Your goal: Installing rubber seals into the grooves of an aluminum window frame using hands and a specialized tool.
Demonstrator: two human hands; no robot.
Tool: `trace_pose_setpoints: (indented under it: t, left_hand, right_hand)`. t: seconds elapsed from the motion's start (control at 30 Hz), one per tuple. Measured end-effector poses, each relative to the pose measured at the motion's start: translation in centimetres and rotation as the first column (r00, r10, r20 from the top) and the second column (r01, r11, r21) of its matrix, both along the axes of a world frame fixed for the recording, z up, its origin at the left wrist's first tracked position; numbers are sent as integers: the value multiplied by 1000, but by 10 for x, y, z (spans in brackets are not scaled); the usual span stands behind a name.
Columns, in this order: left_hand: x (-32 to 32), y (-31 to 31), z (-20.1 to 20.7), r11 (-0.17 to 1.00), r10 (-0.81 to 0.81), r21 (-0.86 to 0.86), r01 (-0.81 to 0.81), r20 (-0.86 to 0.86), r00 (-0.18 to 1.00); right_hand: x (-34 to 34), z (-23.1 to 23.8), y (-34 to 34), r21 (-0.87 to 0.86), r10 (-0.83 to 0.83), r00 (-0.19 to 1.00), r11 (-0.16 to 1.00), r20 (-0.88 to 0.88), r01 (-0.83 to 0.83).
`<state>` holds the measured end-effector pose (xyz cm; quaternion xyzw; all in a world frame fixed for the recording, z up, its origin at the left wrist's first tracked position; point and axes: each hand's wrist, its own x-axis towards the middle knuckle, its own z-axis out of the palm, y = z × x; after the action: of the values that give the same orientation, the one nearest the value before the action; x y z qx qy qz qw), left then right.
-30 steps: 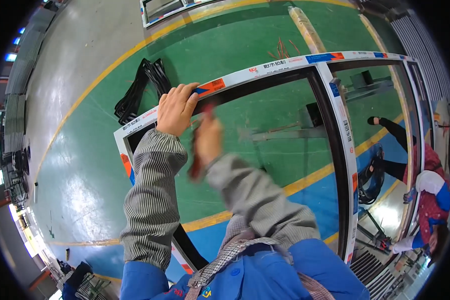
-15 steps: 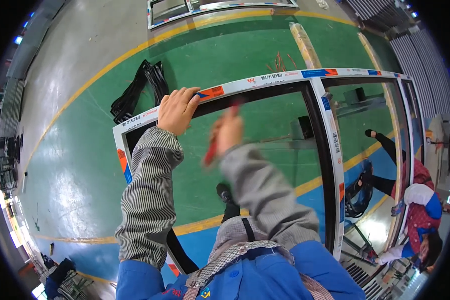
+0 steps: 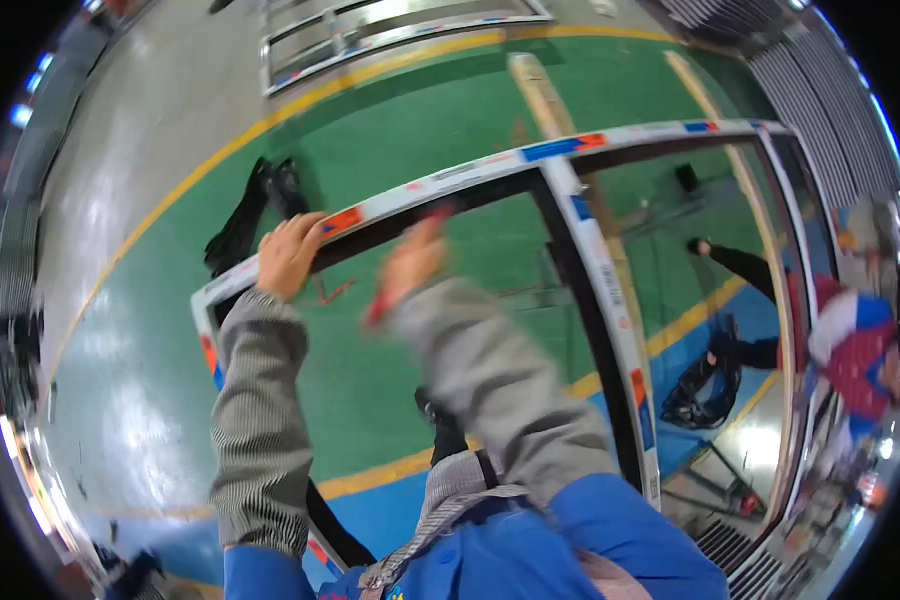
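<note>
On my feed, the frame (image 3: 450, 180) stretches above the green floor (image 3: 420, 110). The left hand (image 3: 288, 255) grips its far side near the left corner; the right hand's (image 3: 413, 262) fingers wrap a blurred red tool (image 3: 377, 310) over its opening. I'd brace firmly, steering clear of the left fingers.

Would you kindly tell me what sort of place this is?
It looks like a workshop, perhaps for window or door frames: the left hand is on a large frame, a second frame shows beyond, and a yellow line edges the green floor.
</note>
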<state>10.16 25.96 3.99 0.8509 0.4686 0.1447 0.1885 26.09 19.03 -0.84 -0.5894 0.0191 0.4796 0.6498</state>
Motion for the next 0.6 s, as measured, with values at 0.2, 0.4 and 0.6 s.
trace_pose_setpoints:
  t: [0.2,0.4,0.6]
  left_hand:
    - [-45,-18,1,995,-25,94,40,-157,987]
    - [-53,-12,-23,961,118,275,-37,-284,951]
    - [-42,-18,-24,946,50,322,33,-245,968]
  right_hand:
    - [-104,-31,-13,-76,330,896,943,298,-323]
    - [67,-6,-100,-76,450,877,893,169,-444]
    - [86,17,-153,68,641,766,763,43,-643]
